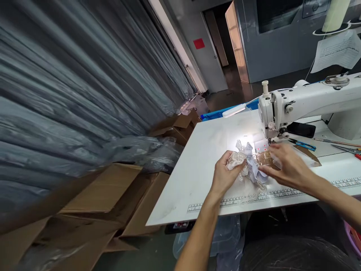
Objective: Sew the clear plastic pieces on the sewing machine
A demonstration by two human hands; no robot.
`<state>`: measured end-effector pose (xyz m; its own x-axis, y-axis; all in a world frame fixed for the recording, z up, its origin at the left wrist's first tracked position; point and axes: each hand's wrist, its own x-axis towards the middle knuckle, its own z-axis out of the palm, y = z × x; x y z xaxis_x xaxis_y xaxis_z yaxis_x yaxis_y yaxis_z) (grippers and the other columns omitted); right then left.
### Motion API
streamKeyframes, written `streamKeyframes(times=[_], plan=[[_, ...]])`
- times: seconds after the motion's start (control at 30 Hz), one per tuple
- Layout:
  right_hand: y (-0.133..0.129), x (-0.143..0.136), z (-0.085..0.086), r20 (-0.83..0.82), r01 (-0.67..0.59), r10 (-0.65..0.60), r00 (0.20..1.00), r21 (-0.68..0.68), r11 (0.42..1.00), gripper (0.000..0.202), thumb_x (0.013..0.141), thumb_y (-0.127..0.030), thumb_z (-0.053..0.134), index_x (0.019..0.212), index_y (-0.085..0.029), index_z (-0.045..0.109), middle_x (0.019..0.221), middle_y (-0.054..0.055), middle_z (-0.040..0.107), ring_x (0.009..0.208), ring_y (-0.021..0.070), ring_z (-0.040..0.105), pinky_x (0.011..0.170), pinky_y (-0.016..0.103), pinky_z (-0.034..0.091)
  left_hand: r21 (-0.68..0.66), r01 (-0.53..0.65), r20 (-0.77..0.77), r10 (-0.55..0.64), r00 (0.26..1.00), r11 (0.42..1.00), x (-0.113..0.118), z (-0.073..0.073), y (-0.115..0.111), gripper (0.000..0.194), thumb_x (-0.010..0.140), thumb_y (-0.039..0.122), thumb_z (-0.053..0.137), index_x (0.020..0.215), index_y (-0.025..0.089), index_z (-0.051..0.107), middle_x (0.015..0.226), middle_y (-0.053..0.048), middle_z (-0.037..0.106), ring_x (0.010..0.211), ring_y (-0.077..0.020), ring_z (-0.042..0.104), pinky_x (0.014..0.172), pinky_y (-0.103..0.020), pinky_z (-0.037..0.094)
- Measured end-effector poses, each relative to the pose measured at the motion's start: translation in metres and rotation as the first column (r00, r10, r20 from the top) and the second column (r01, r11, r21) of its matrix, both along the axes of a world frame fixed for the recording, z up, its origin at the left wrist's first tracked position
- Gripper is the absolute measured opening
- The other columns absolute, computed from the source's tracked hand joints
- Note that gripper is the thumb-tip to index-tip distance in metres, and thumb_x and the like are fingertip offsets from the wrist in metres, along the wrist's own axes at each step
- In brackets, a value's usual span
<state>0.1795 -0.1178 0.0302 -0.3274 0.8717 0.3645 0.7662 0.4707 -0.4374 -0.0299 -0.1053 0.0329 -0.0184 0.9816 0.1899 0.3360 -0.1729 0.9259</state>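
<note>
My left hand (224,174) is closed around a bunched piece of cream lace (236,160). Crumpled pale lilac fabric (252,165) joins or lies against the lace, spreading over the table between my hands. My right hand (286,163) is just in front of the sewing machine needle area, thumb and fingers apart. Its thumb tip is at the edge of the lilac fabric; whether it touches is unclear. The white sewing machine (310,103) stands behind, its lamp lighting the fabric. Brown tape (265,158) covers part of the machine bed beneath the needle.
On the white table (194,169), blue-handled snips (303,144), a black phone (300,130) and red-handled scissors (349,150) lie right. A printed ruler (282,194) runs along the front edge. Open cardboard boxes (104,188) stand left. A thread cone (335,15) is upper right.
</note>
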Motion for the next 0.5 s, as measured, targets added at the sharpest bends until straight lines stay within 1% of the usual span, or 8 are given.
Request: streamKeyframes(times=[0.03, 0.07, 0.1, 0.2, 0.23, 0.3, 0.43, 0.5], plan=[[-0.002, -0.012, -0.001, -0.016, -0.028, 0.028, 0.999, -0.018, 0.999, 0.062, 0.089, -0.059, 0.053, 0.123, -0.008, 0.059, 0.117, 0.024, 0.059, 0.112, 0.0364, 0.055, 0.090, 0.049, 0.049, 0.015, 0.005, 0.008, -0.005, 1.000, 1.000, 0.003, -0.001, -0.002, 0.029, 0.067, 0.039, 0.075, 0.076, 0.018, 0.058, 0.068, 0.003, 0.060, 0.064, -0.0131, 0.055, 0.061, -0.021, 0.043], [-0.003, -0.023, -0.004, -0.041, -0.026, 0.025, 0.999, -0.017, 1.000, 0.061, 0.087, -0.058, 0.056, 0.123, -0.008, 0.058, 0.118, 0.023, 0.059, 0.113, 0.0357, 0.055, 0.091, 0.048, 0.049, 0.029, 0.013, 0.020, -0.013, 1.000, 1.000, 0.005, -0.001, -0.004, 0.030, 0.067, 0.040, 0.075, 0.077, 0.018, 0.058, 0.068, 0.004, 0.060, 0.063, -0.0127, 0.054, 0.061, -0.021, 0.043], [-0.004, -0.032, -0.006, -0.054, -0.029, 0.027, 0.998, -0.037, 0.999, 0.056, 0.088, -0.053, 0.058, 0.120, -0.008, 0.058, 0.117, 0.023, 0.059, 0.113, 0.0343, 0.055, 0.092, 0.046, 0.048, 0.037, 0.023, 0.031, -0.024, 0.999, 0.999, 0.005, -0.002, -0.005, 0.030, 0.067, 0.040, 0.075, 0.077, 0.018, 0.058, 0.067, 0.004, 0.059, 0.062, -0.0125, 0.054, 0.061, -0.021, 0.043], [-0.001, -0.048, -0.012, -0.052, -0.095, 0.087, 0.995, -0.191, 0.977, 0.021, 0.092, -0.028, 0.053, 0.105, -0.012, 0.060, 0.098, 0.014, 0.067, 0.092, 0.0250, 0.062, 0.082, 0.035, 0.048, 0.052, 0.051, 0.061, -0.055, 0.997, 0.997, -0.002, -0.002, -0.009, 0.031, 0.068, 0.042, 0.076, 0.079, 0.018, 0.060, 0.068, 0.003, 0.060, 0.063, -0.0125, 0.053, 0.062, -0.022, 0.044], [0.001, -0.049, -0.012, -0.049, -0.114, 0.106, 0.993, -0.226, 0.968, 0.016, 0.092, -0.020, 0.050, 0.102, -0.014, 0.060, 0.091, 0.011, 0.068, 0.084, 0.0224, 0.063, 0.077, 0.031, 0.047, 0.051, 0.058, 0.072, -0.061, 0.995, 0.997, -0.008, -0.002, -0.009, 0.032, 0.068, 0.043, 0.077, 0.079, 0.018, 0.061, 0.069, 0.003, 0.060, 0.065, -0.0128, 0.054, 0.063, -0.022, 0.044], [0.005, -0.047, -0.012, -0.045, -0.109, 0.101, 0.994, -0.232, 0.967, 0.019, 0.090, -0.012, 0.045, 0.102, -0.015, 0.060, 0.089, 0.009, 0.069, 0.079, 0.0210, 0.062, 0.072, 0.029, 0.045, 0.030, 0.076, 0.105, -0.079, 0.991, 0.997, -0.022, 0.001, -0.009, 0.035, 0.065, 0.043, 0.080, 0.080, 0.017, 0.063, 0.071, 0.002, 0.061, 0.068, -0.0137, 0.056, 0.065, -0.022, 0.045], [0.011, -0.043, -0.008, -0.026, -0.022, 0.017, 1.000, -0.184, 0.983, 0.028, 0.090, -0.009, 0.040, 0.111, -0.013, 0.059, 0.107, 0.015, 0.067, 0.093, 0.0247, 0.063, 0.075, 0.031, 0.043, -0.080, 0.140, 0.140, -0.128, 0.982, 0.987, -0.049, 0.007, -0.011, 0.038, 0.059, 0.042, 0.084, 0.080, 0.016, 0.067, 0.076, -0.001, 0.065, 0.070, -0.0151, 0.058, 0.066, -0.023, 0.045], [0.011, -0.044, -0.006, 0.018, 0.020, -0.017, 1.000, -0.177, 0.984, 0.031, 0.091, -0.010, 0.039, 0.115, -0.012, 0.058, 0.112, 0.015, 0.067, 0.098, 0.0260, 0.062, 0.077, 0.031, 0.043, -0.086, 0.122, 0.132, -0.110, 0.985, 0.989, -0.060, 0.011, -0.012, 0.037, 0.056, 0.038, 0.086, 0.078, 0.016, 0.067, 0.075, 0.000, 0.064, 0.069, -0.0144, 0.058, 0.065, -0.022, 0.045]])
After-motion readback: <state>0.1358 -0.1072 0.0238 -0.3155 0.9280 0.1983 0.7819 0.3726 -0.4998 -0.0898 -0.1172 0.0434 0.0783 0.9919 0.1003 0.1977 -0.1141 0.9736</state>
